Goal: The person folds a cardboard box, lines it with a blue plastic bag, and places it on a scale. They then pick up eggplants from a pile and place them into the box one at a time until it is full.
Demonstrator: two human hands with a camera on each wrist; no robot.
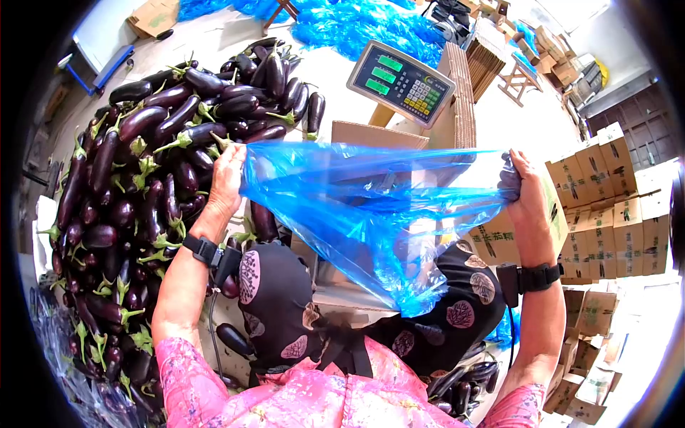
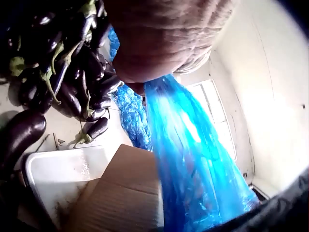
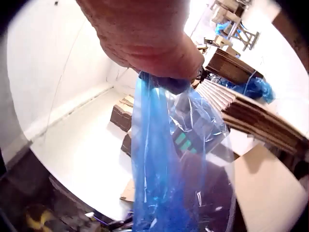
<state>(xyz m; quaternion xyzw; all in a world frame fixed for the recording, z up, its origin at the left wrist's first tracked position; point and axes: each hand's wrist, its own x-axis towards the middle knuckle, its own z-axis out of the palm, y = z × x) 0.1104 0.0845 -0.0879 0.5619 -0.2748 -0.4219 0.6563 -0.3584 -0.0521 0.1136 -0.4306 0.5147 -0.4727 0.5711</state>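
A blue plastic bag (image 1: 385, 214) is stretched wide between both hands over an open cardboard box (image 1: 378, 135), its lower part hanging down to a point above the lap. The left hand (image 1: 227, 178) grips the bag's left end; in the left wrist view that hand (image 2: 159, 43) has the gathered film (image 2: 188, 159) falling from it. At the other end the right hand (image 1: 526, 189) pinches a bunched, dark part of the bag. From the right hand (image 3: 149, 43) in the right wrist view, the film (image 3: 164, 154) drops in folds. Parts of the box are behind the bag.
A large heap of eggplants (image 1: 157, 157) lies at left. A scale display (image 1: 399, 83) stands beyond the box, beside flat cardboard stacks (image 1: 457, 100). Printed cartons (image 1: 606, 214) are piled at right. More blue film (image 1: 364, 28) lies at the back.
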